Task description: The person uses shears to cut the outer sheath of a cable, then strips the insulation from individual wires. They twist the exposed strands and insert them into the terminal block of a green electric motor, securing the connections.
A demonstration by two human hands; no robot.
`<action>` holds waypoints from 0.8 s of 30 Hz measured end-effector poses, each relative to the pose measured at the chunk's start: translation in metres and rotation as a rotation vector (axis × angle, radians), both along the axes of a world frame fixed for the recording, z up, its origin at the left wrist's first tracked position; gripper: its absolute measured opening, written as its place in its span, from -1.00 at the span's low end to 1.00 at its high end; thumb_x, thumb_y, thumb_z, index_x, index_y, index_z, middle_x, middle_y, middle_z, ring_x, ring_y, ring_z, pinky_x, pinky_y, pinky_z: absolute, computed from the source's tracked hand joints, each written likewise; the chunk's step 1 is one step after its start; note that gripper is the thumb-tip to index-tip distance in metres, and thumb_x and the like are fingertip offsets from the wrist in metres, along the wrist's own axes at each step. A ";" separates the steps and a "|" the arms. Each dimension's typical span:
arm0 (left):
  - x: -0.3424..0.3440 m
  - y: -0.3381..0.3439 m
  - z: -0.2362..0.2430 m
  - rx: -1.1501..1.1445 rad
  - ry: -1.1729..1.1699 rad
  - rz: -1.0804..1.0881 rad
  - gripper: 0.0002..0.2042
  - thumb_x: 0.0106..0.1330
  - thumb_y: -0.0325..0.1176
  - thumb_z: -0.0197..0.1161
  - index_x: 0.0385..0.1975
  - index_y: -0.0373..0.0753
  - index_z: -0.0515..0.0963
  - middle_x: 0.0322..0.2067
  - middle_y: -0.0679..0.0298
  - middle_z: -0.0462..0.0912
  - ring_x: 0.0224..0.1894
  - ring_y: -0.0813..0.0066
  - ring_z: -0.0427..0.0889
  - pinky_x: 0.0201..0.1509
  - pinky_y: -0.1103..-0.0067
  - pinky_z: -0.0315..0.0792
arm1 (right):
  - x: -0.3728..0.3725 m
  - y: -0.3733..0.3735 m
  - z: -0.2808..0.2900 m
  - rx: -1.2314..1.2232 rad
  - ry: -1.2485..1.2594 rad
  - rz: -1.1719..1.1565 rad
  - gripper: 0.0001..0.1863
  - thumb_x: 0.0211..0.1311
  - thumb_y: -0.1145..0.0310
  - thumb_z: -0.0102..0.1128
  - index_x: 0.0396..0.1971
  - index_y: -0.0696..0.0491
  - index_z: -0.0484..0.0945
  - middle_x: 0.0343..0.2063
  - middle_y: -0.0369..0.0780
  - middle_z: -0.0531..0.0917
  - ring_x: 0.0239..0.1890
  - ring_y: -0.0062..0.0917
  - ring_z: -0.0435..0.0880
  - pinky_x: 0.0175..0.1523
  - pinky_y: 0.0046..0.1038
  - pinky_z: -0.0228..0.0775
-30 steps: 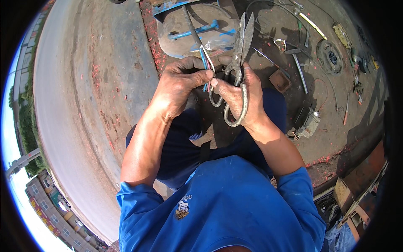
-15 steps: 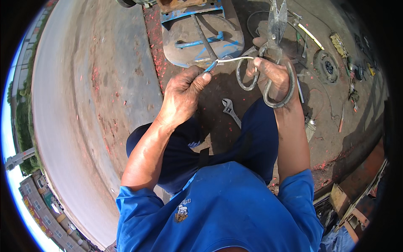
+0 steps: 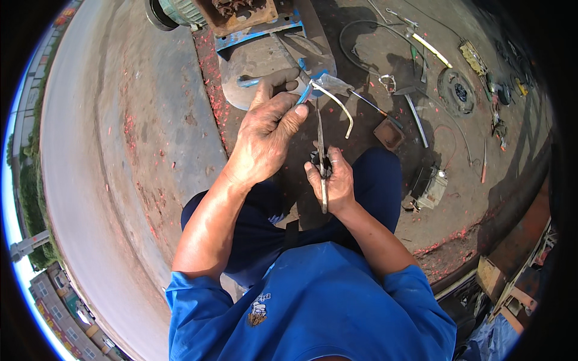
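Note:
My left hand [image 3: 265, 135] is closed on the blue wires [image 3: 304, 94] at the stripped end of a grey cable [image 3: 283, 47], in front of a dusty metal plate [image 3: 235, 51] with blue paint. A bent white wire [image 3: 337, 102] hangs free from that end toward the right. Below it, my right hand [image 3: 335, 183] grips long metal shears [image 3: 320, 126], turned edge-on with the blades pointing up. The blades stand just right of my left hand.
A rusty open box [image 3: 232, 13] and green motor [image 3: 170, 12] are at the top. Right lie a round disc [image 3: 454, 90], hammer [image 3: 415, 114], tray [image 3: 389, 133] and metal device [image 3: 430, 189]. My knees [image 3: 379, 162] frame the lower middle; a road [image 3: 84, 150] runs left.
My right hand has released the white wire and moved down and left, turning the shears from flat to edge-on. My left hand still holds the wire end.

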State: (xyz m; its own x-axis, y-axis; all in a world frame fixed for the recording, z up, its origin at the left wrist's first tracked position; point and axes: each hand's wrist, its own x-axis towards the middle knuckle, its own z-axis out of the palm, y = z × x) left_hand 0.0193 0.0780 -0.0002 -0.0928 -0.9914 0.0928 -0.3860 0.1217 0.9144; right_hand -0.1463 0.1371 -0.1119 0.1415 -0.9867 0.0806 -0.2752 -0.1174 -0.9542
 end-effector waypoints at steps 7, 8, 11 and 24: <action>-0.002 0.002 -0.006 -0.139 -0.098 -0.064 -0.81 0.36 -0.42 0.19 -0.14 -0.39 0.55 0.05 -0.08 0.38 0.09 -0.03 0.45 0.14 0.31 0.36 | 0.003 -0.041 0.031 -0.224 0.119 -0.049 -0.59 0.01 0.40 0.38 -0.13 0.19 0.49 -0.37 -0.05 0.60 -0.39 -0.14 0.62 -0.29 -0.26 0.47; -0.002 0.001 -0.007 -0.173 -0.105 -0.078 -0.82 0.35 -0.44 0.20 -0.14 -0.39 0.56 0.05 -0.09 0.38 0.09 -0.05 0.46 0.13 0.30 0.37 | 0.001 -0.044 0.031 -0.218 0.159 -0.062 -0.59 -0.01 0.36 0.39 -0.15 0.18 0.50 -0.37 -0.05 0.63 -0.38 -0.14 0.64 -0.29 -0.25 0.49; 0.002 0.003 -0.002 -0.177 -0.248 -0.082 -0.82 0.31 -0.49 0.22 -0.15 -0.39 0.55 0.05 -0.12 0.38 0.05 -0.13 0.49 0.10 0.25 0.40 | -0.005 -0.048 0.042 -0.266 0.307 -0.031 -0.59 -0.03 0.32 0.41 -0.18 0.18 0.52 -0.40 -0.09 0.63 -0.39 -0.17 0.64 -0.28 -0.24 0.49; 0.007 0.007 -0.004 -0.151 -0.374 -0.169 -0.78 0.28 -0.49 0.22 -0.09 -0.35 0.56 0.13 -0.02 0.41 0.06 -0.10 0.50 0.06 0.24 0.45 | -0.025 -0.036 0.017 -0.222 0.193 -0.008 -0.61 -0.08 0.31 0.50 -0.25 0.13 0.57 -0.61 -0.11 0.63 -0.59 -0.20 0.66 -0.49 -0.32 0.48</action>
State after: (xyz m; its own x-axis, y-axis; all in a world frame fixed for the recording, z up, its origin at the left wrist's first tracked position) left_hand 0.0261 0.0848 -0.0044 -0.3070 -0.9373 0.1651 -0.6503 0.3333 0.6826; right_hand -0.1718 0.1013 -0.0950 0.1671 -0.9491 0.2668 -0.4511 -0.3142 -0.8353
